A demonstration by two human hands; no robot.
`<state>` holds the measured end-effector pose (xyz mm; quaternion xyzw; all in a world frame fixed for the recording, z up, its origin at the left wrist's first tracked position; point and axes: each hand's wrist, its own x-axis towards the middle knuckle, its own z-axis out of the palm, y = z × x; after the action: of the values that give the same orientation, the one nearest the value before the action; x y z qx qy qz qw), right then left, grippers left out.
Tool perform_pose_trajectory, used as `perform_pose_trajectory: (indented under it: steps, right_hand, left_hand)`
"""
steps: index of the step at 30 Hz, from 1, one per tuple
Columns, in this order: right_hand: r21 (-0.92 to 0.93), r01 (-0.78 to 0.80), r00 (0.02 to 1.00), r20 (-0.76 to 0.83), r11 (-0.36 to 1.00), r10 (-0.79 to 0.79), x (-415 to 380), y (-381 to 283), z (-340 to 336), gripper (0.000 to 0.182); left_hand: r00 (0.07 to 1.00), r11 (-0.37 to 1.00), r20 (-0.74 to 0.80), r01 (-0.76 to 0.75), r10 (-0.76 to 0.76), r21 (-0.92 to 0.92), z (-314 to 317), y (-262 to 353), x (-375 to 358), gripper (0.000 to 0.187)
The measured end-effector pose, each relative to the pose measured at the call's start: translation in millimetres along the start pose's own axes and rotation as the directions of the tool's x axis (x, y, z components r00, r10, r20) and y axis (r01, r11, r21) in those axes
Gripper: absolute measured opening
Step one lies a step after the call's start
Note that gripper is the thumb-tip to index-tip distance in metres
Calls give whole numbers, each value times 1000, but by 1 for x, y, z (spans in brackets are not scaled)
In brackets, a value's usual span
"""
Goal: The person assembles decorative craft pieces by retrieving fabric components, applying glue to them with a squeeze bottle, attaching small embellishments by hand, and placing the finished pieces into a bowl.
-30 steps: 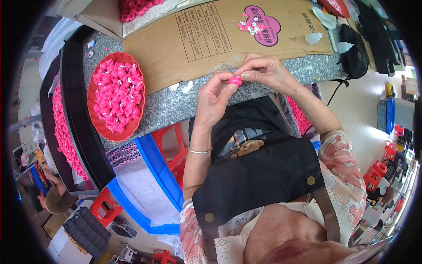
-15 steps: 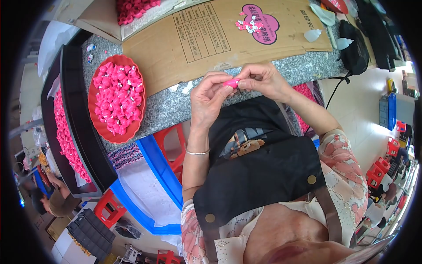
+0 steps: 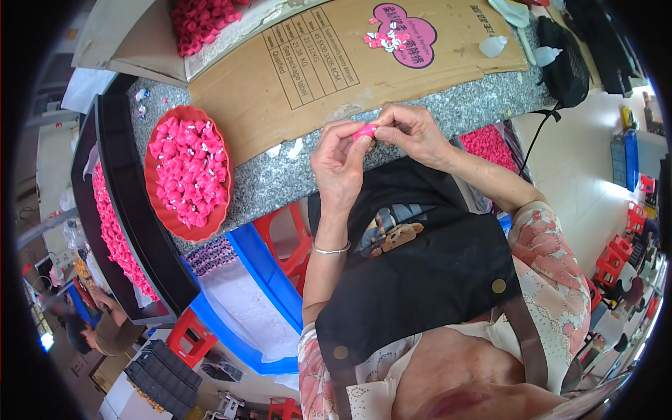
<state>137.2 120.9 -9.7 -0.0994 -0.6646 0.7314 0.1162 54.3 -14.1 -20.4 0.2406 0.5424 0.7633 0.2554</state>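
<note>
My left hand (image 3: 339, 162), with a bangle at the wrist, pinches a small glossy pink piece (image 3: 365, 131) between thumb and fingers. At the piece's other end, my right hand (image 3: 411, 134) is closed, its thumb and forefinger pressed together on it. The fingertips cover much of the piece, so its exact kind does not show. Both hands are above the front edge of the speckled worktop (image 3: 280, 175). To their left stands a red scalloped bowl (image 3: 222, 217), heaped with small pink figure-like pieces (image 3: 187, 168).
A flattened cardboard sheet (image 3: 245, 105) covers part of the worktop, with small pink-and-white pieces (image 3: 388, 40) on it. A black tray (image 3: 126, 182) of pink pieces is at the left. Translucent bulb-shaped items (image 3: 493, 46) lie at the right. Blue bins (image 3: 262, 266) and red stools (image 3: 192, 339) stand below.
The whole view has shifted slightly. Both hands still hold the pink piece together, with the fingers only a little changed in position.
</note>
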Motion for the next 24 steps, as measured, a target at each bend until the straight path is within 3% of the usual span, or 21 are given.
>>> perform_pose_trajectory:
  steps: [16,19,21,24]
  right_hand:
    - [71,-12,999,42,997,9,-2,8,-6,12]
    - [94,-68,997,46,993,64,-2,7,-8,13]
    - [73,-105,994,24,992,103,-3,-2,-9,15]
    - [-45,-72,931,-361,996,51,-25,4,-24,17]
  left_hand:
    - [1000,999,9,21,-21,28,3,-1,-1,17]
    - [993,993,6,115,-114,-15,1,-3,-1,17]
    - [982,971,16,188,-188,-150,-1,-2,1,18]
    - [974,940,9,223,-228,-259,-10,1,7,19]
